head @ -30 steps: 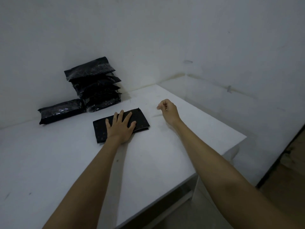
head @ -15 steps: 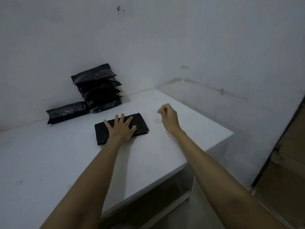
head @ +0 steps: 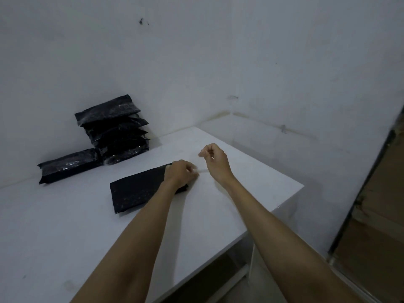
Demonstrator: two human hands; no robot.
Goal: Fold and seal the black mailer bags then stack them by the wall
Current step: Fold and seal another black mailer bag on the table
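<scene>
Step in hand: sealing the flat mailer bag (head: 140, 192), judging by the pale strip (head: 200, 170) stretched between the two hands.
Mailer bag: it lies flat on the white table (head: 229, 204), at about 5 o'clock from the stack, well apart from it.
Left hand (head: 180, 174): fingers curled, bearing down on the bag's right end; it seems to pinch the near end of the strip, though the contact is too small to be sure.
Right hand (head: 213, 159): at 2 o'clock from the left hand, raised off the table, fingertips pinched together, apparently on the strip's far end.
Stack (head: 117, 130): sealed bags piled against the wall (head: 196, 62).
Single bag (head: 70, 165): it lies at the stack's 8 o'clock, touching its base.
Doing it well: keep the left hand firm so the bag cannot slide; draw the strip low and steady towards 2 o'clock, then fold the flap square and press along it.
Risk: a jerky pull could lift the bag's end or leave the seal crooked.
</scene>
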